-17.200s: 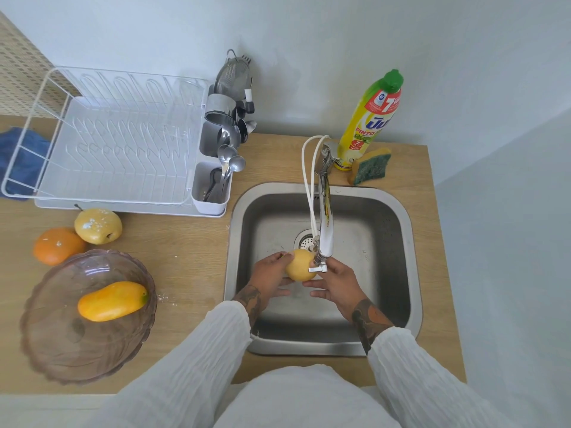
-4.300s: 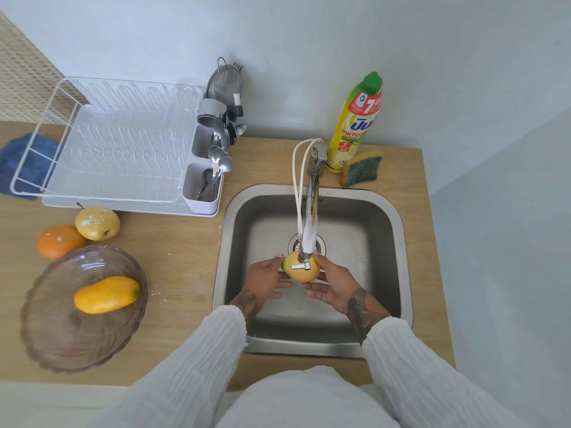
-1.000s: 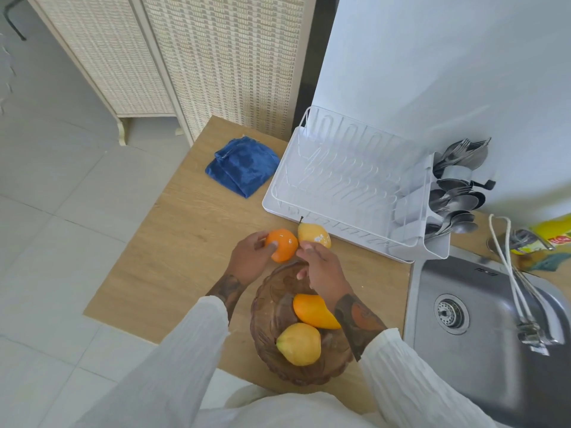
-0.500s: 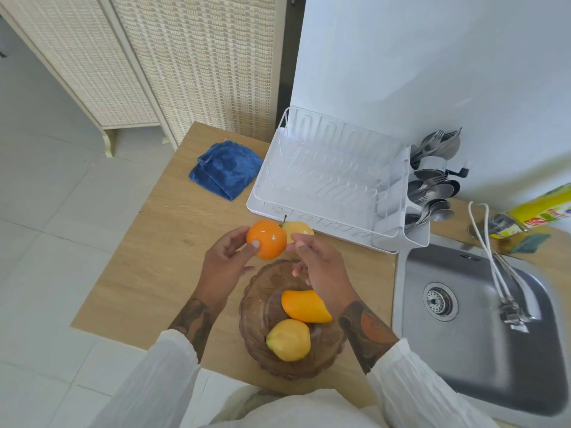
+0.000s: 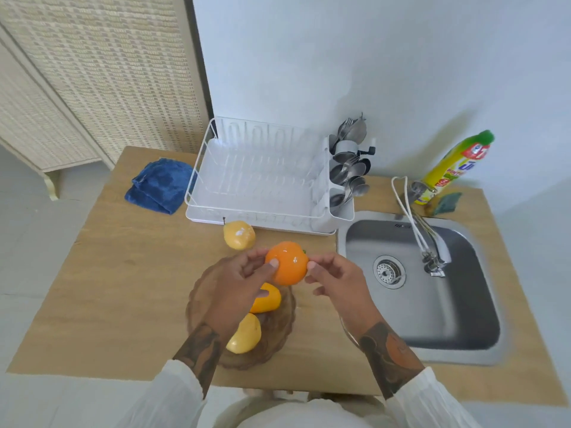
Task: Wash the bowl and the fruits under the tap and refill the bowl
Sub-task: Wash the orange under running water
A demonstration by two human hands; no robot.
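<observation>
While the bowl (image 5: 278, 341) sits on the counter (image 5: 123, 288), stiff, likely breakable, the orange (image 5: 286, 267) hangs above it, pinched between left hand (image 5: 244, 282) and right hand (image 5: 336, 279). Round, glossy, probably slick: cup it.

White dish rack (image 5: 256, 183) with cutlery (image 5: 349, 171), blue cloth (image 5: 157, 188), yellow detergent bottle (image 5: 451, 168), green sponge (image 5: 446, 202).

Only one item carries print: the yellow dish-soap bottle (image 5: 449, 168) at the back right corner of the counter, behind the sink. Its red label patch shows a large white "7"; below it, blue lettering that looks like "Ju", too blurred to confirm. Smaller print unreadable.
</observation>
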